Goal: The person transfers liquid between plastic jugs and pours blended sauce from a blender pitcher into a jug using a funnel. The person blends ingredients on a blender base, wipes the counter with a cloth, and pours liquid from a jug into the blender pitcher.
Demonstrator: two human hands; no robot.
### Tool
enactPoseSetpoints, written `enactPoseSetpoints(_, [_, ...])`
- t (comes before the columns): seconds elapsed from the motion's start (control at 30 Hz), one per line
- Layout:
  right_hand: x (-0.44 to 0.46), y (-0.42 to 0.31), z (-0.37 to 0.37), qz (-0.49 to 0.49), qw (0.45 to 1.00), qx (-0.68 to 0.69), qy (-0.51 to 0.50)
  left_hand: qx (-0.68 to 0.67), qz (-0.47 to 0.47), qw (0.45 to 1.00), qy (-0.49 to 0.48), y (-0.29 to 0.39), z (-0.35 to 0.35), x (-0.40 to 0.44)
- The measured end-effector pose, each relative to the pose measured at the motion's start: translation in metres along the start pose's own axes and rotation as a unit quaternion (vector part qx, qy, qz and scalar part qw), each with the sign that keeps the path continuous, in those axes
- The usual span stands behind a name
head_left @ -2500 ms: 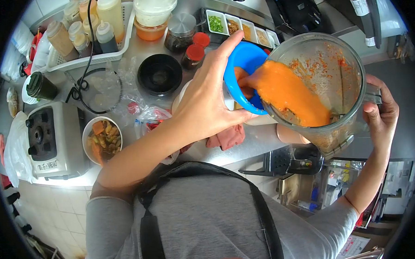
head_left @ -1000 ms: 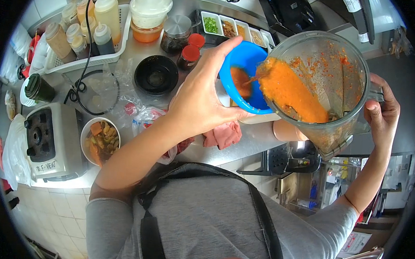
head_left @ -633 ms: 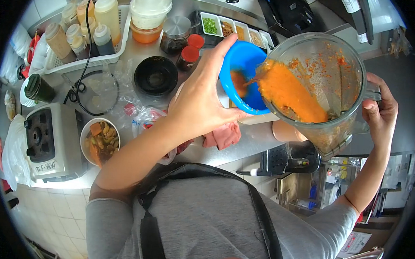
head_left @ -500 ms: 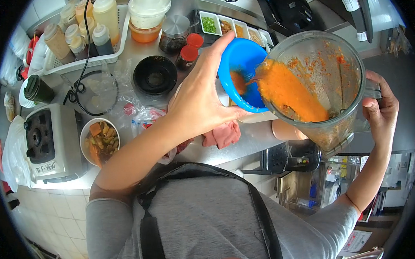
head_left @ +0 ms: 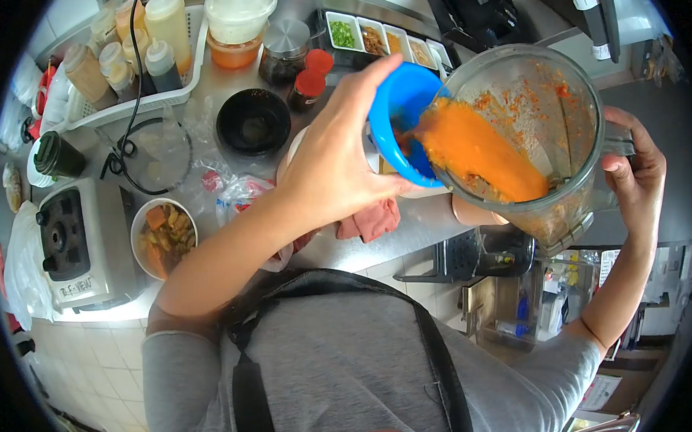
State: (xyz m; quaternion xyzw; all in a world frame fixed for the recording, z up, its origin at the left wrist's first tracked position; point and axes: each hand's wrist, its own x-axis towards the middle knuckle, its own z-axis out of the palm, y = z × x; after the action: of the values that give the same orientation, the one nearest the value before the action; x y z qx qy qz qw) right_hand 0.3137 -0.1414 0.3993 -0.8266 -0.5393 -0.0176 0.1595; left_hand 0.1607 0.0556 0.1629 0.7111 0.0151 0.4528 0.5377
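My left hand [head_left: 348,135] is wrapped round a blue bowl [head_left: 382,109], tilted towards the jar beside it. In my right hand [head_left: 634,171] is the handle of a clear blender jar [head_left: 574,125], tipped to the left with its rim at the bowl. Thick orange sauce [head_left: 480,152] lies along the jar's lower wall and runs over the rim into the bowl. Reddish bits cling to the jar's inside. Much of the bowl's inside is hidden by the jar's rim.
A blender base [head_left: 86,243] stands at left beside a white tub of chopped food [head_left: 164,239]. Near the middle are a black bowl [head_left: 253,125] and a pink cloth [head_left: 369,219]. Behind are a basket [head_left: 134,108] of squeeze bottles and small trays of toppings [head_left: 342,34].
The sauce has slid further towards the jar's rim and into the bowl. The bowl and jar have shifted slightly, and the bowl is tilted more towards the jar.
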Motion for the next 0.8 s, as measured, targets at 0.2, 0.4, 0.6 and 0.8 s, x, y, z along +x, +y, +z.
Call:
enactPoseSetpoints(0.2, [-0.001,0.000,0.000,0.005,1.000,-0.009,0.004,-0.019,-0.020,0.999,-0.016,0.001,-0.002,0.000])
enactPoseSetpoints(0.4, [-0.027,0.019,0.024,0.009,0.990,0.072,0.118,-0.033,-0.018,0.999,0.005,-0.004,0.000,-0.004])
enactPoseSetpoints(0.6, [-0.059,0.045,0.055,0.025,0.962,0.157,0.224,-0.005,-0.004,1.000,0.000,-0.004,-0.002,-0.002])
enactPoseSetpoints(0.8, [-0.085,0.062,0.081,0.015,0.924,0.188,0.333,-0.020,0.002,1.000,-0.005,-0.004,0.003,-0.003])
